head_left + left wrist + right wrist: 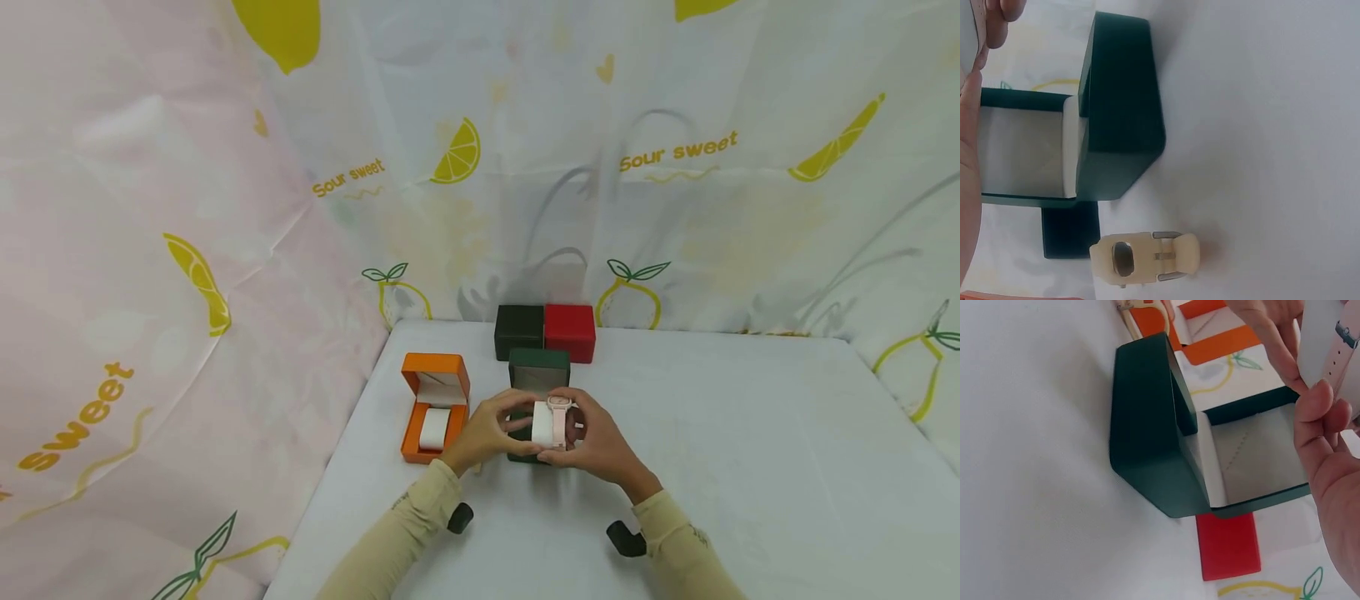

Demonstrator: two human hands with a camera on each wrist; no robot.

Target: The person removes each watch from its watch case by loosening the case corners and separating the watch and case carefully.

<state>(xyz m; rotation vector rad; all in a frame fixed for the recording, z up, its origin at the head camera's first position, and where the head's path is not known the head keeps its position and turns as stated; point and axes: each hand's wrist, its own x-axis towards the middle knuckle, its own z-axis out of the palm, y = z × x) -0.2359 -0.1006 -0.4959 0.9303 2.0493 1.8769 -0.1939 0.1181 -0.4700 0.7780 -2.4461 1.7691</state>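
Both hands hold a white watch cushion above an open dark green watch box. Around the cushion's right part runs a pale pink wristwatch, its dial facing up. My left hand grips the cushion's left end between thumb and fingers. At the other end, beside the watch, my right hand grips it the same way. The right wrist view shows the pink strap with holes and a buckle, the right fingertips close to it. Below the hands, the box's raised lid has a pale lining.
Left of the green box stands an open orange watch box with a white cushion inside. A cream wristwatch lies on the table between them. Behind are a closed black box and a closed red box, near the printed curtain.
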